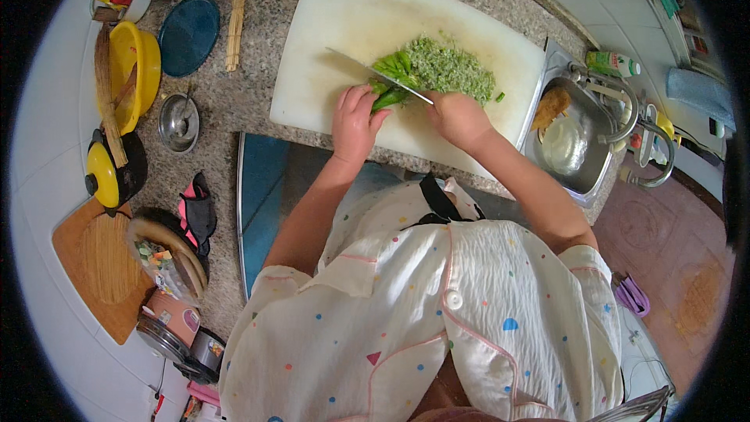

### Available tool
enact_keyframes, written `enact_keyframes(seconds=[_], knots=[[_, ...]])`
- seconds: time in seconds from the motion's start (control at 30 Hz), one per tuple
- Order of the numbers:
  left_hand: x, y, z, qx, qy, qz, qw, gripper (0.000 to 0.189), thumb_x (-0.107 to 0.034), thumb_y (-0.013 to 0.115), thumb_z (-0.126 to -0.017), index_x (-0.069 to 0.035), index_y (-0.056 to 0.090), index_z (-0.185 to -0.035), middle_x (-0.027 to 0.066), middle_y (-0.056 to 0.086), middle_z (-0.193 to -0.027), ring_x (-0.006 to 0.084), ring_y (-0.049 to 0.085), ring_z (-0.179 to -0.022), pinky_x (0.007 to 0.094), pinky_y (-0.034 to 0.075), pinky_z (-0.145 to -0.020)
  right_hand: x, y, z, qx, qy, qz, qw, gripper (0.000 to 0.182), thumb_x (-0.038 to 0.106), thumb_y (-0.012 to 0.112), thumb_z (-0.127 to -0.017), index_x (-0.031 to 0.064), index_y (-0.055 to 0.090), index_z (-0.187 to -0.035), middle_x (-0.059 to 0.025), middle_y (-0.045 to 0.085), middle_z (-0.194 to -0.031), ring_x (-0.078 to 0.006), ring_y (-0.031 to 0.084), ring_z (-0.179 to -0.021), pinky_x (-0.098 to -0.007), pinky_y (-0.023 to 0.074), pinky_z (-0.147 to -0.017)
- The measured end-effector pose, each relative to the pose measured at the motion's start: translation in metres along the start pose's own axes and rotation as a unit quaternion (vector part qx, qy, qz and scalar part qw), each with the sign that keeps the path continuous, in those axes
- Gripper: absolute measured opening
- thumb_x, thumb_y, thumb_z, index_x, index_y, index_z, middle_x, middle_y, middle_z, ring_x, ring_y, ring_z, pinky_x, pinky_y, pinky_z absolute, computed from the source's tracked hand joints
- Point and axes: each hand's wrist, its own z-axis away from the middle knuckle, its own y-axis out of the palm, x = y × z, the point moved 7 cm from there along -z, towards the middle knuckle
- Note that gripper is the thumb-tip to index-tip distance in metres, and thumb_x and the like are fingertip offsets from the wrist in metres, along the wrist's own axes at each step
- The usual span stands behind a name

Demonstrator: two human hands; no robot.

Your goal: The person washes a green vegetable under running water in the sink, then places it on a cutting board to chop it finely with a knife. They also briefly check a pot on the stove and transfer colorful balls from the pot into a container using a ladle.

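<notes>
On a large white cutting board, my left hand holds long green vegetable pieces, its fingers close to the blade. My right hand grips a kitchen knife, whose handle is hidden in the fist. The blade slants across the greens, edge down, with its tip pointing to the far left. Bright green cut pieces lie just beyond the blade. Beside them spreads a heap of finely chopped greens. One small green bit lies apart, to the right of the heap.
A steel sink with a clear bowl adjoins the board on the right, under a curved faucet. Leftward on the granite counter stand a metal bowl, a blue lid, a straw brush and a yellow basin.
</notes>
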Motion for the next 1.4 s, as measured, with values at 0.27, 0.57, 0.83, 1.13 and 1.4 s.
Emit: enact_keyframes(seconds=[0.27,0.57,0.83,1.13,1.4], knots=[[0.013,0.011,0.007,0.054,-0.035,-0.013,0.998,0.021,-0.006,0.075,-0.073,0.0,0.069,-0.093,0.0136,0.065,-0.101,0.0351,0.06,-0.098,0.0433,0.049,-0.086,0.021,-0.016,0.026,0.046,-0.013,0.074,0.996,0.018,0.01,0.052,-0.088,0.0021,0.065,-0.096,-0.0226,0.068,-0.08,-0.0411,0.068,-0.073,-0.0513,0.0545,-0.067],[0.011,0.013,0.009,0.034,-0.029,-0.02,0.999,0.021,-0.005,0.074,-0.073,-0.001,0.07,-0.093,0.0134,0.067,-0.1,0.0349,0.06,-0.099,0.043,0.051,-0.086,-0.002,0.013,0.006,0.008,-0.023,0.023,0.999,0.031,0.013,0.053,-0.089,0.0068,0.065,-0.117,-0.0222,0.068,-0.078,-0.0406,0.067,-0.072,-0.0515,0.0533,-0.067],[0.014,0.014,0.015,0.031,-0.033,-0.067,0.997,0.022,-0.008,0.072,-0.078,-0.003,0.071,-0.099,0.0141,0.068,-0.105,0.0358,0.061,-0.103,0.0425,0.051,-0.089,0.023,0.001,0.025,0.059,-0.027,0.119,0.991,0.032,0.012,0.053,-0.089,0.0076,0.065,-0.119,-0.0212,0.069,-0.079,-0.0386,0.068,-0.071,-0.0505,0.0537,-0.065],[0.016,0.009,0.015,0.037,-0.047,0.002,0.998,0.023,-0.007,0.074,-0.077,-0.001,0.069,-0.099,0.0127,0.066,-0.105,0.0354,0.06,-0.101,0.0439,0.05,-0.088,0.004,0.009,0.006,0.001,-0.019,0.025,1.0,0.023,0.01,0.053,-0.087,0.0055,0.065,-0.106,-0.0213,0.069,-0.08,-0.0384,0.07,-0.077,-0.0506,0.0552,-0.067],[0.014,-0.002,0.015,0.022,-0.064,0.004,0.998,0.026,-0.005,0.074,-0.076,0.0,0.068,-0.101,0.0158,0.065,-0.106,0.039,0.059,-0.098,0.044,0.049,-0.086,0.025,-0.013,0.032,0.07,-0.016,0.075,0.995,0.025,0.013,0.053,-0.089,0.0043,0.065,-0.109,-0.023,0.066,-0.077,-0.0415,0.066,-0.072,-0.0516,0.053,-0.069]])
